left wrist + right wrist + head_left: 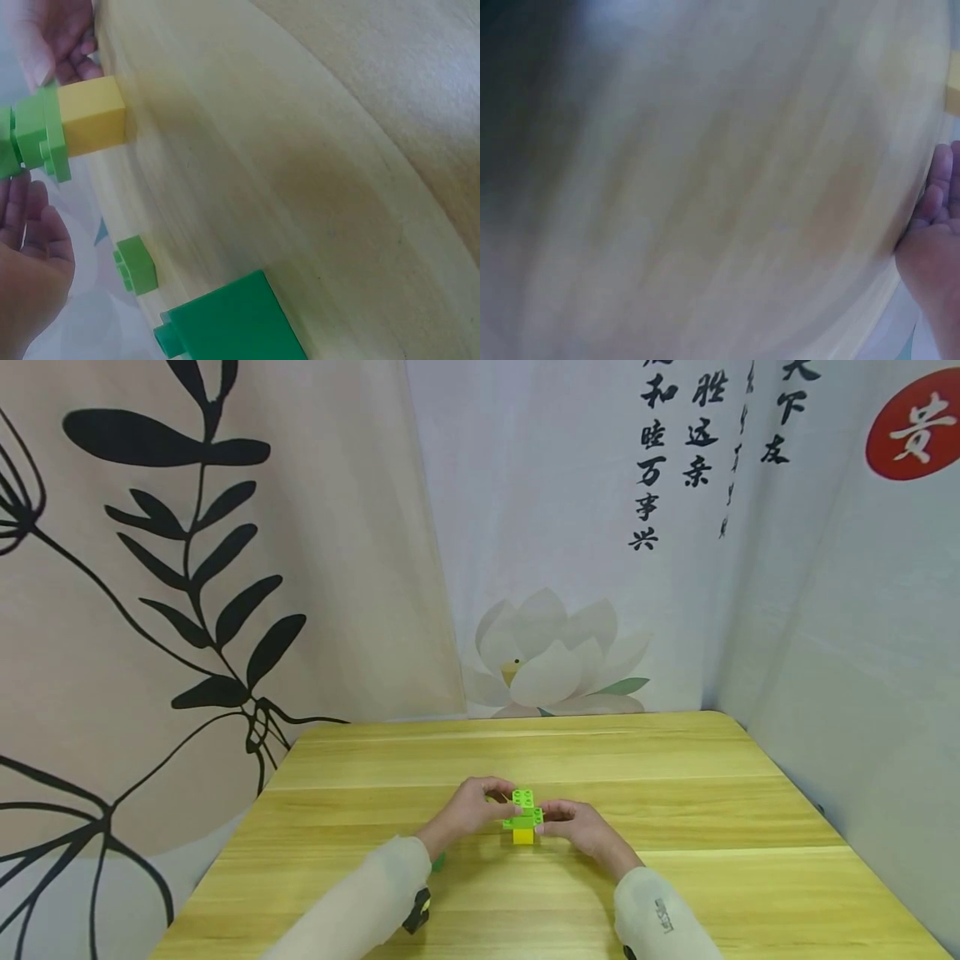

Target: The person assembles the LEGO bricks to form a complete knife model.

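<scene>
A small stack of toy building blocks stands on the table, with a yellow block point(522, 837) at the bottom and light green blocks point(522, 798) above it. From the left, my left hand point(472, 807) pinches the upper light green part between thumb and fingers. My right hand point(581, 827) holds the stack's right side with thumb and fingertips, near a lower light green piece point(56, 135). The right wrist view catches only part of the right hand point(936, 240) and a corner of the yellow block point(953, 84).
Beside the left forearm lies a dark green block point(438, 862), larger in the left wrist view, next to a loose light green block point(136, 265). The wooden table point(750, 827) reaches back to printed curtains point(360, 568). Another curtain hangs along the right edge.
</scene>
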Demonstrator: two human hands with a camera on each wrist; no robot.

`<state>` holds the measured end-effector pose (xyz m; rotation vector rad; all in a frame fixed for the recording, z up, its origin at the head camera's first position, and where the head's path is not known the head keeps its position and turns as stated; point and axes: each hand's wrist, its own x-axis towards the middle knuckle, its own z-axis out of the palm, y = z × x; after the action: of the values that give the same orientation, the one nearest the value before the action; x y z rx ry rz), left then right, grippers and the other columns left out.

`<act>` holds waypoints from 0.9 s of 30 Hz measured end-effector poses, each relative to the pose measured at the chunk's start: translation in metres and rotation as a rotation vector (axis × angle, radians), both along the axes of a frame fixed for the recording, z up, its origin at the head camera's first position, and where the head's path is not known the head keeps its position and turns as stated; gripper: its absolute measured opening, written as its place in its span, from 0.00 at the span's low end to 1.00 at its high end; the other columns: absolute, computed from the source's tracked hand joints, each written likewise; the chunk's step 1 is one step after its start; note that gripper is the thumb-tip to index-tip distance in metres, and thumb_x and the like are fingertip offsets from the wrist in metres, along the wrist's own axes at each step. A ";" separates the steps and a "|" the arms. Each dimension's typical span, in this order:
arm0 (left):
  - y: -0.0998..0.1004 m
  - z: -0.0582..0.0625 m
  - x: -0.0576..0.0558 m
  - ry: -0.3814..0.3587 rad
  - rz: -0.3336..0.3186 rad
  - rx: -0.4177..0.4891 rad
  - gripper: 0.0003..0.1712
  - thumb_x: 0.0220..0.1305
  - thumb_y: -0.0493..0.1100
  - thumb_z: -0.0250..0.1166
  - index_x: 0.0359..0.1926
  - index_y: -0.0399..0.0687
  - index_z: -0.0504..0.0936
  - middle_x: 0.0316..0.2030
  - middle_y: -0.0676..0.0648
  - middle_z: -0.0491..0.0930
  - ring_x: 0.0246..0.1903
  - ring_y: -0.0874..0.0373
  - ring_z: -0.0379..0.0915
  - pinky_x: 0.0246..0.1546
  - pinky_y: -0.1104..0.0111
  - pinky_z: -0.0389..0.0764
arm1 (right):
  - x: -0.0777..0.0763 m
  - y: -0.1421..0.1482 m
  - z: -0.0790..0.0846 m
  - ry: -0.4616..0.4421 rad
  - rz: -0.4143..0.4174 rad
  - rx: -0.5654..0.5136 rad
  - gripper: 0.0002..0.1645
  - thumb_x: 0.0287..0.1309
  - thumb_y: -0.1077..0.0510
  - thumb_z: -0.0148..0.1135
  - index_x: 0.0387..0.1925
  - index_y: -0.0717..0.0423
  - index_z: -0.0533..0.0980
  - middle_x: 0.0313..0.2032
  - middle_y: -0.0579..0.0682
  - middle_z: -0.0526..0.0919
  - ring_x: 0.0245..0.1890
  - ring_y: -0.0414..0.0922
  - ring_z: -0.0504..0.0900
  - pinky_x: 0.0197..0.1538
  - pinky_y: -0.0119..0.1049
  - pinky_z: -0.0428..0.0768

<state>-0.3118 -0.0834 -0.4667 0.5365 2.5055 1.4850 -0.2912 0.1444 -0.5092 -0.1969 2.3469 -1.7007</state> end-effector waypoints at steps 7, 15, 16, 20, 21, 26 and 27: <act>0.000 0.001 0.002 0.016 0.002 -0.016 0.20 0.59 0.48 0.74 0.50 0.46 0.84 0.39 0.53 0.81 0.42 0.54 0.74 0.41 0.62 0.78 | 0.001 -0.001 0.001 -0.005 -0.013 0.006 0.27 0.57 0.52 0.73 0.56 0.58 0.78 0.49 0.49 0.82 0.51 0.47 0.77 0.59 0.52 0.72; -0.001 -0.003 0.003 0.019 -0.005 -0.016 0.20 0.60 0.50 0.73 0.50 0.47 0.83 0.40 0.53 0.80 0.44 0.53 0.73 0.45 0.59 0.77 | 0.002 0.000 0.000 0.002 -0.004 0.015 0.28 0.57 0.52 0.73 0.57 0.58 0.78 0.50 0.49 0.82 0.52 0.48 0.77 0.59 0.53 0.71; -0.001 -0.004 0.002 0.019 -0.005 -0.016 0.20 0.60 0.50 0.73 0.50 0.48 0.83 0.40 0.53 0.80 0.44 0.53 0.73 0.45 0.59 0.77 | 0.002 0.000 0.000 0.003 -0.001 0.014 0.28 0.57 0.51 0.72 0.57 0.58 0.78 0.50 0.49 0.82 0.52 0.48 0.77 0.60 0.53 0.71; -0.001 -0.006 0.002 0.014 -0.004 -0.009 0.19 0.60 0.52 0.73 0.49 0.49 0.83 0.40 0.53 0.79 0.44 0.54 0.73 0.48 0.57 0.76 | 0.003 -0.001 0.001 0.003 0.011 0.006 0.27 0.58 0.51 0.72 0.57 0.58 0.78 0.50 0.49 0.82 0.52 0.48 0.77 0.59 0.53 0.72; -0.001 -0.006 0.002 0.014 0.000 -0.011 0.19 0.60 0.52 0.73 0.49 0.49 0.83 0.40 0.53 0.79 0.44 0.54 0.73 0.48 0.57 0.76 | 0.003 -0.001 0.001 0.004 0.012 0.006 0.27 0.58 0.51 0.72 0.57 0.58 0.78 0.50 0.49 0.82 0.52 0.48 0.77 0.59 0.53 0.72; 0.000 -0.004 0.002 0.010 0.019 -0.025 0.20 0.59 0.51 0.73 0.49 0.49 0.83 0.41 0.52 0.79 0.44 0.54 0.73 0.44 0.59 0.78 | 0.003 -0.001 0.001 0.007 0.013 0.003 0.27 0.58 0.51 0.72 0.56 0.58 0.78 0.50 0.49 0.82 0.51 0.47 0.77 0.59 0.53 0.72; 0.000 -0.004 0.002 0.009 0.021 -0.027 0.20 0.59 0.51 0.73 0.49 0.48 0.83 0.42 0.52 0.79 0.43 0.54 0.73 0.43 0.59 0.78 | 0.003 -0.001 0.002 0.006 0.012 0.000 0.27 0.58 0.51 0.72 0.56 0.58 0.78 0.50 0.49 0.82 0.52 0.48 0.77 0.60 0.53 0.71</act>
<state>-0.3101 -0.0836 -0.4708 0.5147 2.5420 1.4575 -0.2881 0.1434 -0.5077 -0.2160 2.3453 -1.6968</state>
